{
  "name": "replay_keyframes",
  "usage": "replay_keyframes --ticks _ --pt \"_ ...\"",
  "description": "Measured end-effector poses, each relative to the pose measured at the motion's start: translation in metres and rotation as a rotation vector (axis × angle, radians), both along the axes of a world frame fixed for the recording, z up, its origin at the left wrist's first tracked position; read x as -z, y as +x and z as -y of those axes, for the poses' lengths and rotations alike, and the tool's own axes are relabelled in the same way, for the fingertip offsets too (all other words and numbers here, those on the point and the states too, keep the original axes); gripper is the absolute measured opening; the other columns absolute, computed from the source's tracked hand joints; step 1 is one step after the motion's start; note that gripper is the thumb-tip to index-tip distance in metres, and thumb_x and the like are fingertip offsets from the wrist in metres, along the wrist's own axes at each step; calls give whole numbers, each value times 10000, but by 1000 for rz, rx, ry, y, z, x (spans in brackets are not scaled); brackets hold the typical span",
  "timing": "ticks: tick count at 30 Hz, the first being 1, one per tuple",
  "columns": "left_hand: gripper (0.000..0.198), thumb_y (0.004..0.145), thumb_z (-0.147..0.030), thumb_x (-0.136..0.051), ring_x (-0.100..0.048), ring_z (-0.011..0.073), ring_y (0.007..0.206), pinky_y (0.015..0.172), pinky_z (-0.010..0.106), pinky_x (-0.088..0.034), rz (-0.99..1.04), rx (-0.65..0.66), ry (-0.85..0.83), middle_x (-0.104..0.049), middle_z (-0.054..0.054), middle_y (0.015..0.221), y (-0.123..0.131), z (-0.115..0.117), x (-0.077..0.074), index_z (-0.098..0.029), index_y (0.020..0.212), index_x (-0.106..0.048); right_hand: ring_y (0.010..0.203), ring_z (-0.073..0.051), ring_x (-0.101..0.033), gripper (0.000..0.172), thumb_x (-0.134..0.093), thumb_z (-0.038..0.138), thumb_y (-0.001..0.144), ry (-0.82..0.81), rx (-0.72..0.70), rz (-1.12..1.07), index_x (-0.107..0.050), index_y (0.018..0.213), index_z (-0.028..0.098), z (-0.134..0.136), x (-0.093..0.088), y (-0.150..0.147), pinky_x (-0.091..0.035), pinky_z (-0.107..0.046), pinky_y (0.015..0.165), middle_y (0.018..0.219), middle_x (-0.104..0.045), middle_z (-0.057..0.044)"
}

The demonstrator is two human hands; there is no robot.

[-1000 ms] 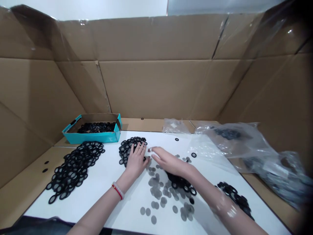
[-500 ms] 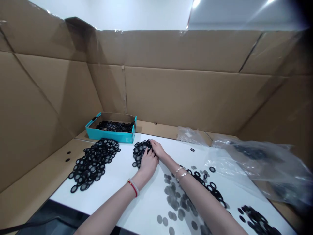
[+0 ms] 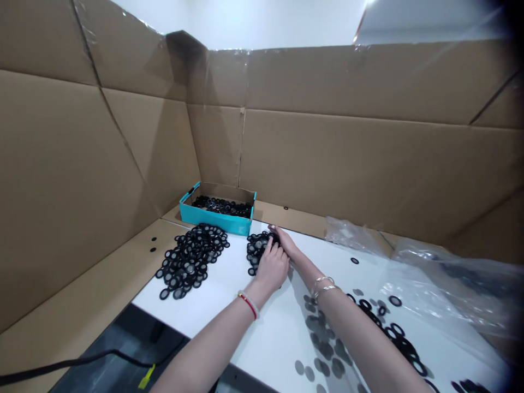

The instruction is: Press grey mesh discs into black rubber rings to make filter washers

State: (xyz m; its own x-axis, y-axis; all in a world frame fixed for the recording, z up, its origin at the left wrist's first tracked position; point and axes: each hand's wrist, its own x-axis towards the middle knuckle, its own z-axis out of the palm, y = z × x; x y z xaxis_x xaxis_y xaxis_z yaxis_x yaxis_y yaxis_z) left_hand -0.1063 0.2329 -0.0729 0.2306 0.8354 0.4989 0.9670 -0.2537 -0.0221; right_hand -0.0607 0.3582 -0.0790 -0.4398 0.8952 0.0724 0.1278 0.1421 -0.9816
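Observation:
My left hand [image 3: 273,266] lies over the near right side of a small pile of black rings with grey discs in them [image 3: 256,248], its fingers stretched and a little apart. Just behind it, my right hand [image 3: 285,243] is set on edge against the pile's right side, with its fingers extended. Both hands touch the pile and sit close together; part of the pile is hidden under them. To the left spreads a larger heap of the same ringed discs [image 3: 192,256] on the white board [image 3: 223,311].
A turquoise-edged box [image 3: 216,221] with more black rings stands behind the heaps. Loose grey discs [image 3: 323,330] and black rings [image 3: 399,338] lie to the right, beside clear plastic bags [image 3: 446,289]. Cardboard walls [image 3: 327,153] enclose the board. A black cable [image 3: 82,361] runs at lower left.
My view has turned left, so everything appears further right. Both hands stay at the small pile, and my right hand's fingers look straighter along its edge.

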Motion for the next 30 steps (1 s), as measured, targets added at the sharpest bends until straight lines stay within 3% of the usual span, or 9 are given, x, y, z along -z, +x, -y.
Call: replay_keyframes --ticks 4,8,11,15,21,26,30 --pt "370 923 -217 -331 -461 268 1237 1144 466 -154 21 17 14 -613 173 1204 7 8 -2 -64 1128 -598 1244 -228 -475 387 -374 396 961 -52 36 -28 -597 1148 142 0 -12 19 -301 -440 1079 1311 -547 -124" --pt "388 901 -258 -385 -409 287 1285 1128 496 -185 42 27 -23 -535 195 1311 11 15 5 -57 1182 -562 1335 -196 -363 451 -304 405 963 -34 85 -54 -555 1238 152 15 -29 63 -176 -380 1143 1403 -458 -90" --pt "367 870 -182 -411 -367 311 1316 1121 507 -191 44 18 -68 -484 207 1364 9 13 11 -48 1164 -586 1340 -198 -355 465 -303 436 960 4 96 -54 -567 1244 180 47 -45 101 -177 -364 1144 1412 -449 -57" --pt "370 874 -141 -379 -361 317 1320 1128 504 -166 32 -2 -110 -467 207 1380 5 10 11 -47 1140 -619 1388 -232 -244 463 -331 526 937 99 81 133 -608 1213 279 115 -62 145 -33 -420 1161 1418 -439 29" --pt "409 852 -64 -335 -369 303 1316 1132 501 -124 23 -12 -115 -486 210 1362 5 12 6 -21 1151 -610 1375 -231 -280 533 -278 588 924 104 156 323 -534 1292 300 200 -61 198 -99 -428 1168 1443 -403 35" --pt "411 858 -59 -310 -385 333 1294 1120 524 -112 77 53 -79 -503 238 1333 7 17 -1 6 1142 -599 1351 -228 -329 530 -244 563 941 160 313 362 -504 1306 280 236 -47 233 -146 -430 1161 1412 -451 -14" --pt "396 904 -159 -317 -447 310 1226 1095 538 -175 162 158 -48 -548 199 1283 25 27 -7 -60 1214 -544 1227 -241 -465 396 -330 446 955 328 276 506 -577 1169 222 259 -34 236 -344 -432 1064 1297 -527 -93"
